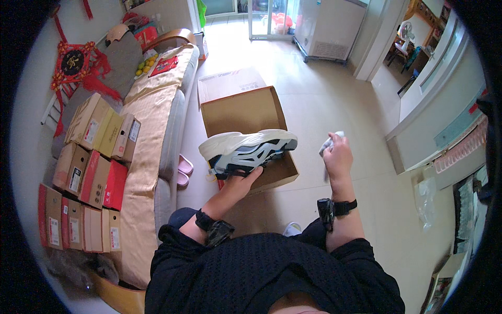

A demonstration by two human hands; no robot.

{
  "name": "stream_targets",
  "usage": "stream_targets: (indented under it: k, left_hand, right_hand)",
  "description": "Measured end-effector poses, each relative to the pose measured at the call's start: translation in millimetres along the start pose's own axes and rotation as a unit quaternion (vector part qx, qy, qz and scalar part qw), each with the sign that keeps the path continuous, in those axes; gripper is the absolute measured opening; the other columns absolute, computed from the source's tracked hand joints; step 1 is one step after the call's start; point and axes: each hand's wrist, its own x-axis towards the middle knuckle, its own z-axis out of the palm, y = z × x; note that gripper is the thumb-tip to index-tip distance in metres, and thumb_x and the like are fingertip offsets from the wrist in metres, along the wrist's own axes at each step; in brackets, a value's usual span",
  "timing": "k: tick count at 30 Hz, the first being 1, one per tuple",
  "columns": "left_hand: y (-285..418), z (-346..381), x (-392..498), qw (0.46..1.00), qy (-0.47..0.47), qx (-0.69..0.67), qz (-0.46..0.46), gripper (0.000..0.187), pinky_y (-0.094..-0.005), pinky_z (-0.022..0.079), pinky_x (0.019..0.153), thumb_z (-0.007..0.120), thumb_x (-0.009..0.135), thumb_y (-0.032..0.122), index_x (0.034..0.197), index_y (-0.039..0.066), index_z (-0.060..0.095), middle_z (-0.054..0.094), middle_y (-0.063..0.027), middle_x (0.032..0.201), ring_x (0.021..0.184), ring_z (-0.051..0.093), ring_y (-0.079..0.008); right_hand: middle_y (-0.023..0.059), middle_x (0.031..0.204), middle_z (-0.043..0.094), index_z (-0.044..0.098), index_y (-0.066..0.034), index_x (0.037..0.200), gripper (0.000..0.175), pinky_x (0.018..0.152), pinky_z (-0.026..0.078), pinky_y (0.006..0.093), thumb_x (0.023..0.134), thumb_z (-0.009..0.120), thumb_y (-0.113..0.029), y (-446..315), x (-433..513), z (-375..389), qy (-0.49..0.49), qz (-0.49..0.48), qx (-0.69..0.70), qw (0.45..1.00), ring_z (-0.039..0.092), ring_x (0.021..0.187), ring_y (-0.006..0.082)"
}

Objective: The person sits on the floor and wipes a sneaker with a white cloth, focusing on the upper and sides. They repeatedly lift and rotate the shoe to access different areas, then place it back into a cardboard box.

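A white sneaker with black and grey parts lies tilted on its side in my left hand, its thick pale sole turned up and away from me. My left hand grips it from below, fingers partly hidden by the shoe. Beneath and behind the sneaker stands an open cardboard shoebox, its lid side raised; the shoe hides part of its inside. Off to the right, my right hand is closed on a crumpled light-grey cloth, held apart from the shoe and above the tiled floor.
A larger carton sits behind the shoebox. Left of me runs a sofa bearing stacked shoeboxes, with pink slippers beside it. A clear plastic bag lies on the right, near a white door. A white appliance stands farther back.
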Motion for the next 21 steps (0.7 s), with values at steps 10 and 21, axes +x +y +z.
stream_targets:
  k: [10,21]
  left_hand:
    - [0,5,-6,0.998,-0.008,0.057,-0.017,0.041,-0.039,0.041,0.102,0.065,0.093,0.031,0.122,0.002,0.062,0.065,-0.0139,0.123,0.119,0.057,-0.0275]
    - [2,-11,11,0.977,0.042,-0.201,-0.061,0.035,-0.0319,0.043,0.098,0.065,0.093,0.023,0.121,0.001,0.064,0.065,-0.004,0.116,0.107,0.057,-0.0155]
  right_hand:
    - [0.0123,0.095,0.06,0.061,-0.0198,0.125,0.049,0.068,0.056,0.0424,0.079,0.061,-0.003,-56,-34,17,-0.129,-0.265,0.11,0.949,0.064,0.083,0.0333]
    - [0.0176,0.099,0.071,0.07,-0.0116,0.11,0.036,0.082,0.055,0.0423,0.078,0.07,-0.029,32,-8,32,-0.243,0.04,-0.034,0.969,0.069,0.091,0.0328]
